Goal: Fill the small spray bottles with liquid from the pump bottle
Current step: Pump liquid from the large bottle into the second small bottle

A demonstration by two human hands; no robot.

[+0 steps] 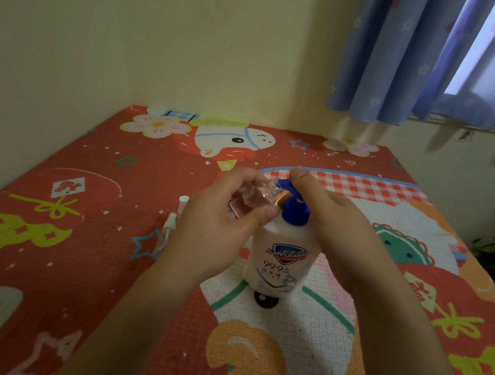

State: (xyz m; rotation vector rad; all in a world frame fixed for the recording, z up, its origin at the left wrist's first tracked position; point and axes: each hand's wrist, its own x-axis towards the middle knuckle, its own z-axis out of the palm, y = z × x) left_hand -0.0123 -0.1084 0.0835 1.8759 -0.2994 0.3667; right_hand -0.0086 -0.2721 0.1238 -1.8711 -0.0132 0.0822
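Underneath everything lies a red cartoon-print mat [83,228], reaching back to a pale wall [165,35] with blue curtains [414,58] at the upper right. Near the mat's middle stands the white pump bottle [280,264], upright, its blue pump head [295,207] on top. The right hand [338,227] rests over that pump, fingers straight, thumb on the spout. The left hand [222,225] pinches a small clear spray bottle [254,199], tilted, its open mouth against the spout tip. Beside the left wrist lie more small spray bottles [168,230], partly hidden.
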